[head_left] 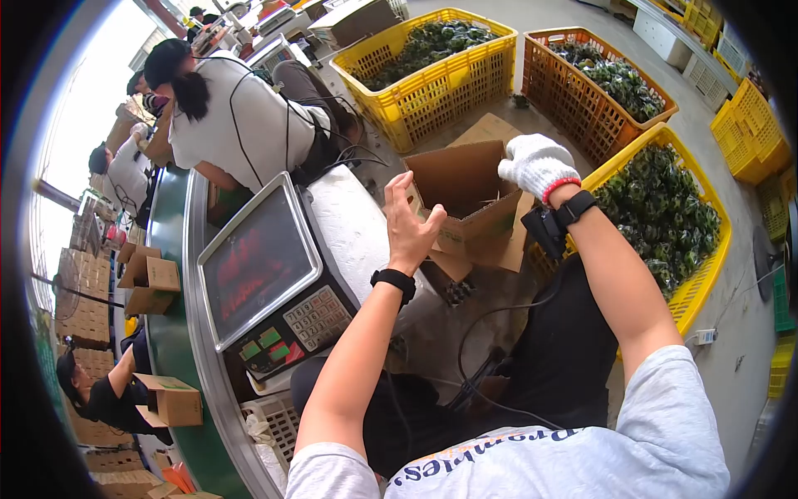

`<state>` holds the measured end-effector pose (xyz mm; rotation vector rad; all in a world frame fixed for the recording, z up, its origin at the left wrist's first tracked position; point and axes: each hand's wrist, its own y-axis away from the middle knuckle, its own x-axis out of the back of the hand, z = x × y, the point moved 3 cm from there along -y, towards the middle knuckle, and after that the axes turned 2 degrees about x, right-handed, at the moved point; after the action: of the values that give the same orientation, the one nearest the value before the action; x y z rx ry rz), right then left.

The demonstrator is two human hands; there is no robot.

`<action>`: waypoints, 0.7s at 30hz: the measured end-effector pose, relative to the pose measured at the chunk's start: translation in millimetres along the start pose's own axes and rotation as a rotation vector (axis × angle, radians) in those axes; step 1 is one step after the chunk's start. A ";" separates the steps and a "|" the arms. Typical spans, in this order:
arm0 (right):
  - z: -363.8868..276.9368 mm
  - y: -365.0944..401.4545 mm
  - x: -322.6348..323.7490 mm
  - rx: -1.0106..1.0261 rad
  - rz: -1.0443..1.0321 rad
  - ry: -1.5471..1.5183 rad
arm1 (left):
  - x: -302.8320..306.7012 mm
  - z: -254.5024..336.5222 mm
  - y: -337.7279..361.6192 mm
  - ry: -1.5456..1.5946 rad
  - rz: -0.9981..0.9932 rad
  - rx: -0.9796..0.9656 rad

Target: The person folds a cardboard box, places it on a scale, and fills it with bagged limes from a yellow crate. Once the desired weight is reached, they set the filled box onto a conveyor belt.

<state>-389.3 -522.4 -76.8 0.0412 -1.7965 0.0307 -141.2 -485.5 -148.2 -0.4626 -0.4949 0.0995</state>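
Observation:
An open cardboard box (457,179) is between my two hands, with its flaps folded outward and its brown inside showing. My bare left hand (411,223) is at the box's left corner, fingers curved along one side and thumb along the near side. A white knitted glove with a red cuff covers my right hand (536,169), whose fingers are curled over the box's right rim. Left of the box stands a digital scale (262,258) with a metal-framed platform and a keypad; its top reflects red figures.
Yellow crate (424,96), brown crate (594,125) and another yellow crate (716,241) hold dark green bagged goods. A green conveyor (187,366) carries cardboard boxes (170,401). A co-worker in a white shirt (241,116) leans beside it. A black cable (465,358) crosses my lap.

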 end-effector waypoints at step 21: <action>-30.0 14.8 -20.2 0.397 -0.048 0.041 | -15.8 27.1 10.5 -0.455 -0.325 -0.223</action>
<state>-356.2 -506.1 -89.8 0.3648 -1.7237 0.3511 -167.8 -468.4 -138.7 -0.5739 -1.0284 -0.1703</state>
